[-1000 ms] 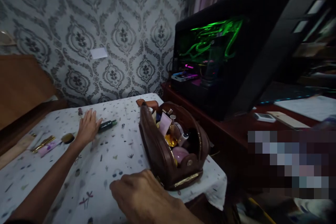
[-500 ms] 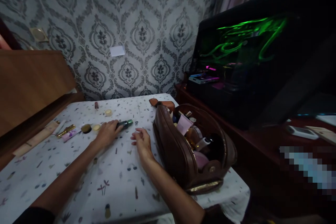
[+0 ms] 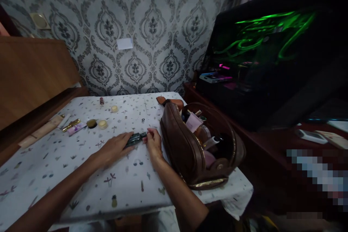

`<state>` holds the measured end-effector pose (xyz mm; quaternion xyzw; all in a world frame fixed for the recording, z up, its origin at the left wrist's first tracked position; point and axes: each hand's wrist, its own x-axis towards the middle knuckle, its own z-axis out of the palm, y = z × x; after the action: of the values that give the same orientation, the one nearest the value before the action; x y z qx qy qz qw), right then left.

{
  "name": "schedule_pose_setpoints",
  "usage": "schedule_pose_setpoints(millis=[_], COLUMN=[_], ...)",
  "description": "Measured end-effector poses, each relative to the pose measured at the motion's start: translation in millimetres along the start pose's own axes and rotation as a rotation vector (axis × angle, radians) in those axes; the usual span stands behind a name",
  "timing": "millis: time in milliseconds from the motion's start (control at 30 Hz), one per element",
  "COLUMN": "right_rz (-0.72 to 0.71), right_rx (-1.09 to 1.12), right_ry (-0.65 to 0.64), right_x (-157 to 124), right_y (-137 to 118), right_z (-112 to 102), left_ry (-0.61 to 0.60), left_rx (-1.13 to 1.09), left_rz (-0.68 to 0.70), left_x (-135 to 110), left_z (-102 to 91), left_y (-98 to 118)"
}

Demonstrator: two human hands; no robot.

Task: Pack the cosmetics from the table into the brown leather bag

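Both hands hold a dark green tube (image 3: 135, 139) lying crosswise between them: left hand (image 3: 114, 149) clamped over its body, right hand (image 3: 153, 143) pinching its cap end.

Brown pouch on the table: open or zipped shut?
Open. The brown pouch gapes wide, its zip edges apart, and cosmetics show inside.

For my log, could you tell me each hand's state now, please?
Left hand: holding the dark tube.
Right hand: touching the tube's end, grip unclear.
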<state>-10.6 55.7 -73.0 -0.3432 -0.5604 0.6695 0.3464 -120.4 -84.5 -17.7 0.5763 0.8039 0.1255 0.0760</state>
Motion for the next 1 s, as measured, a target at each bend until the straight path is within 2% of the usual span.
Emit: schedule_pose_setpoints(millis=[67, 167, 333, 433, 600, 733, 867, 1000], right_rz=[-0.008, -0.023, -0.046, -0.052, -0.049, -0.03, 0.031, 0.112], right_rx=[-0.031, -0.075, -0.153, -0.189, -0.227, -0.246, -0.259, -0.257], right_ry=[-0.016, -0.044, -0.103, -0.126, -0.181, -0.242, -0.313, -0.378], right_x=[-0.6, -0.8, -0.1, 0.2, -1.5, -5.1, -7.8, -8.3], right_y=[-1.0, -1.3, 0.7, 0.4, -6.6, -12.6, -15.2, -17.8], right_z=[0.0, 0.3, 2.1, 1.7, -0.2, -0.6, -1.5, -1.4], left_ry=[-0.003, 0.017, 0.136, 0.217, 0.243, 0.37, 0.542, 0.644], left_rx=[-0.046, -0.045, -0.071, -0.168, -0.47, -0.652, -0.72, -0.689], left_rz=[0.025, -0.011, -0.044, -0.063, -0.119, -0.201, -0.233, -0.197], left_x=[-14.8, -29.6, -37.4, -37.7, -38.8, -34.4, -23.8, -13.5], left_z=[-2.9, -0.1, 14.1, 15.5, 2.0, -5.7, -8.3, -11.7], left_y=[-0.3, -5.0, -8.4, -5.8, 1.8, 9.7, 19.4, 27.0])
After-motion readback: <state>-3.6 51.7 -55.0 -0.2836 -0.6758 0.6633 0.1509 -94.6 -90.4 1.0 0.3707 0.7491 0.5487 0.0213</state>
